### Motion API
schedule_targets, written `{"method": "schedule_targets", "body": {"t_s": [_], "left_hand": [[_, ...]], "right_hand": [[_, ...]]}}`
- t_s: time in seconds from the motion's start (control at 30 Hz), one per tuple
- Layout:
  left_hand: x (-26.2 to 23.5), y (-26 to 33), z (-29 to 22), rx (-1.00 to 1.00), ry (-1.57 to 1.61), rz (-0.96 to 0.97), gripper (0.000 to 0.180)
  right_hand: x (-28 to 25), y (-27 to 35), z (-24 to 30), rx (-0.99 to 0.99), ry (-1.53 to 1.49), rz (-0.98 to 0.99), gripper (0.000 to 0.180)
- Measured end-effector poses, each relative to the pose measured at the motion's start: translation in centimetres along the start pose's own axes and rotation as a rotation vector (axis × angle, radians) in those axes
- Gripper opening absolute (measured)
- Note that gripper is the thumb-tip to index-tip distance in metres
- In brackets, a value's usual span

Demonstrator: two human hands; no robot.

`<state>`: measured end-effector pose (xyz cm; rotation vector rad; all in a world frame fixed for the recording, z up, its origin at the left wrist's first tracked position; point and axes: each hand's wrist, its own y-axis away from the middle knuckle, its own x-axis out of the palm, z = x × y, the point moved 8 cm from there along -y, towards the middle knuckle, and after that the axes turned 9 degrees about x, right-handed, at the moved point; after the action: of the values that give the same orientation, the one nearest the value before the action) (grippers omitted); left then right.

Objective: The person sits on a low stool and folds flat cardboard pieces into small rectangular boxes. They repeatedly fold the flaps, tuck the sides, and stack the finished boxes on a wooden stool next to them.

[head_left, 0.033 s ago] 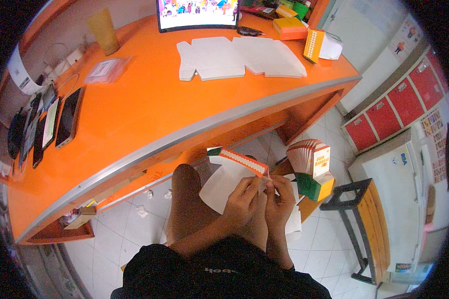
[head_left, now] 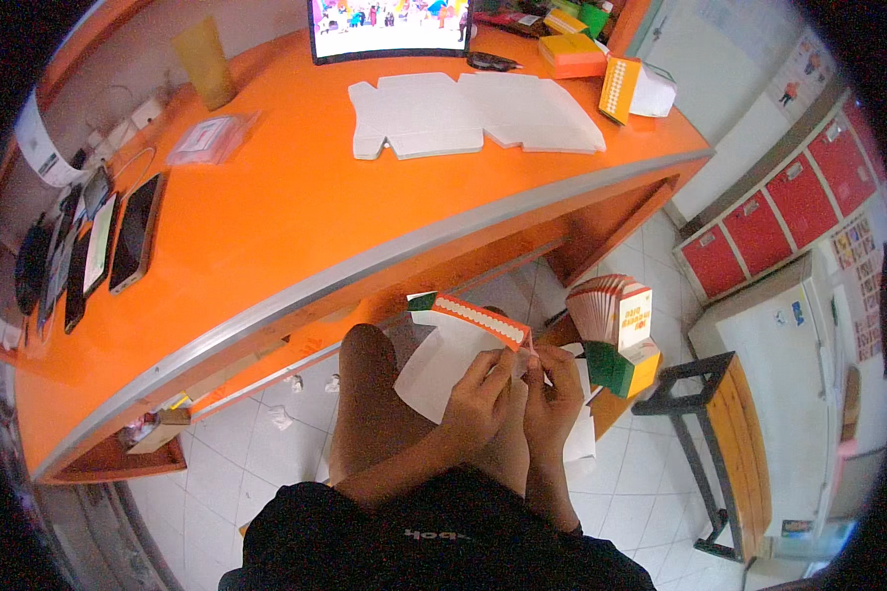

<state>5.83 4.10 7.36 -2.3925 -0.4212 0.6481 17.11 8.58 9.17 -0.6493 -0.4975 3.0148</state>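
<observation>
Over my lap I hold a partly folded carton (head_left: 481, 317), with an orange side, a white scalloped band and a green end. My left hand (head_left: 475, 402) has its fingers closed on the carton's near edge. Close beside it, my right hand (head_left: 552, 394) pinches a thin flap at the carton's right corner; the fingertips partly hide it. White flat cardboard (head_left: 426, 379) lies across my thighs beneath the hands. To the right of my right hand, several nested cartons (head_left: 596, 300) stand next to a green and yellow carton (head_left: 643, 366).
Ahead curves an orange desk (head_left: 266, 197) with a metal edge. On it are flat white carton blanks (head_left: 419, 113), phones (head_left: 138, 231), a plastic packet (head_left: 212, 138), a yellow cup (head_left: 205, 64) and a screen (head_left: 389, 25). A wooden bench (head_left: 739, 443) stands at right, near red lockers (head_left: 798, 202).
</observation>
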Motion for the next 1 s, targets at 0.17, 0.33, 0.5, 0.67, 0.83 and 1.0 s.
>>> {"method": "schedule_targets", "body": {"t_s": [0.17, 0.33, 0.5, 0.67, 0.83, 1.0], "left_hand": [[-0.2, -0.2, 0.2, -0.036, 0.009, -0.010, 0.041], [-0.3, -0.4, 0.1, 0.009, -0.006, -0.038, 0.037], [-0.7, -0.8, 1.2, -0.094, 0.099, -0.046, 0.026], [-1.3, -1.1, 2.1, -0.231, 0.276, -0.060, 0.018], [-1.5, -1.1, 2.2, -0.197, 0.312, -0.073, 0.018], [-1.6, -1.5, 1.7, -0.193, 0.301, -0.036, 0.018]], "right_hand": [[0.1, 0.0, -0.8, 0.102, -0.011, 0.006, 0.008], [-0.3, 0.0, -0.5, 0.039, -0.031, -0.047, 0.007], [-0.5, 0.1, -0.8, 0.051, -0.046, -0.077, 0.009], [-0.5, -0.2, -0.4, -0.048, 0.039, 0.038, 0.007], [-0.6, -0.1, -0.3, -0.092, 0.102, 0.087, 0.008], [-0.7, 0.1, 0.4, -0.094, 0.121, 0.081, 0.008]]}}
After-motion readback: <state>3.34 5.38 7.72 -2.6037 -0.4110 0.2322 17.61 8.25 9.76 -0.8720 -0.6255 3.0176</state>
